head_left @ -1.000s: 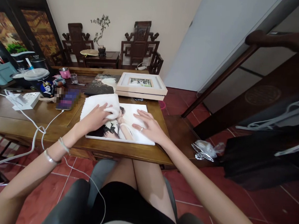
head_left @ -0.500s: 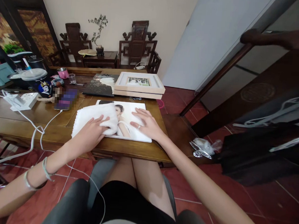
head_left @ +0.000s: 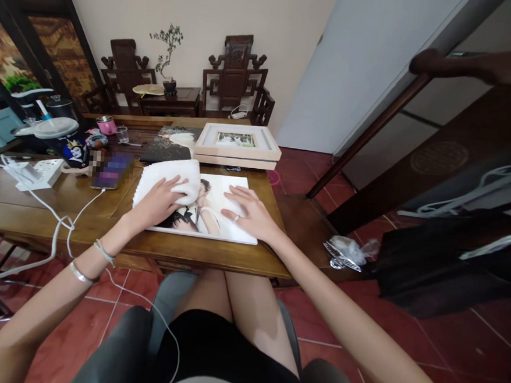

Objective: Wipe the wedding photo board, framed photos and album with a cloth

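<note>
Left hand (head_left: 161, 199) lies flat on a white towel (head_left: 169, 177), fingers spread and pressing it down, not clenched around it. The towel covers the upper left part of a photo print (head_left: 210, 214) that lies flat on the tabletop (head_left: 104, 227), near its front edge. Right hand (head_left: 249, 214) rests palm down on the print's right half, fingers wide, a ring on one, gripping nothing.

Towel looks soft, light and floppy; it probably bunches under the palm, so a flat palm or a pinch at its folded edge suits it. The print looks thin, stiff and glossy, likely slippery and easy to smudge or dent at the corners; best steadied flat as now, or taken by its edges.

Against half a second ago, the towel and left hand are further up the print, away from the body, and more of the dark lower picture is uncovered. Right hand has barely shifted. A framed photo (head_left: 236, 143) sits just behind.
</note>
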Demonstrator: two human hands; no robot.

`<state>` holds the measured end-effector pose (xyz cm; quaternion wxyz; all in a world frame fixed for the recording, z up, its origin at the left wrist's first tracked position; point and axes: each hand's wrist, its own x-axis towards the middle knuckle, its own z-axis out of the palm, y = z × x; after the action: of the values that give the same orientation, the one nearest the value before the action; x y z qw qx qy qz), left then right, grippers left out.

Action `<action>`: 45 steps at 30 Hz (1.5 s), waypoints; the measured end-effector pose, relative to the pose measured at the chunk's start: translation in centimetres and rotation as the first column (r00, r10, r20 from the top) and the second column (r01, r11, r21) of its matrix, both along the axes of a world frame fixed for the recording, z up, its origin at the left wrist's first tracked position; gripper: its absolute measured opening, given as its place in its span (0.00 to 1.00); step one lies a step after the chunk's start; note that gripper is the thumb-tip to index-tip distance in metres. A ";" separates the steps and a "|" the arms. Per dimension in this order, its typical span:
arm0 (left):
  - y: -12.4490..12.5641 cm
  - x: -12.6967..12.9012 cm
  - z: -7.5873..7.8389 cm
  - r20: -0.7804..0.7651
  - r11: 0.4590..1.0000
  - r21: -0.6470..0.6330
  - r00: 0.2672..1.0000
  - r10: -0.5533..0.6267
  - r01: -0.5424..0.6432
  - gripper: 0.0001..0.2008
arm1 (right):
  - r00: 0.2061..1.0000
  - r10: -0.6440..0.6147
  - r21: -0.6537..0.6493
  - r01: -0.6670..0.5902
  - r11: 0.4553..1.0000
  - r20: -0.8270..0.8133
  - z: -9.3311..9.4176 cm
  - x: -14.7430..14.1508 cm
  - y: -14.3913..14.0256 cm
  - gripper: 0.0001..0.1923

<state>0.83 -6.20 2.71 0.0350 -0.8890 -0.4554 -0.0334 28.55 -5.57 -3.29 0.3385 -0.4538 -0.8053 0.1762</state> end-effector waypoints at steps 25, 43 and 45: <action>4.2 1.7 2.5 0.053 0.992 -0.108 0.997 -0.064 0.069 0.13 | 1.000 0.009 0.004 -0.009 1.000 0.008 -0.3 0.0 0.1 0.25; -5.4 3.0 6.2 0.016 0.915 -0.356 0.980 -0.196 0.189 0.13 | 1.000 0.021 -0.016 -0.021 1.000 -0.001 -0.1 0.1 0.0 0.26; -3.6 3.4 5.7 0.064 0.902 -0.363 0.972 -0.225 0.233 0.13 | 1.000 0.028 -0.012 -0.028 1.000 -0.006 -0.2 0.1 0.0 0.25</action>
<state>4.18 -9.82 8.44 -0.1411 -0.9266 -0.3462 0.0395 28.69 -5.56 -3.44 0.3355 -0.4442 -0.8094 0.1872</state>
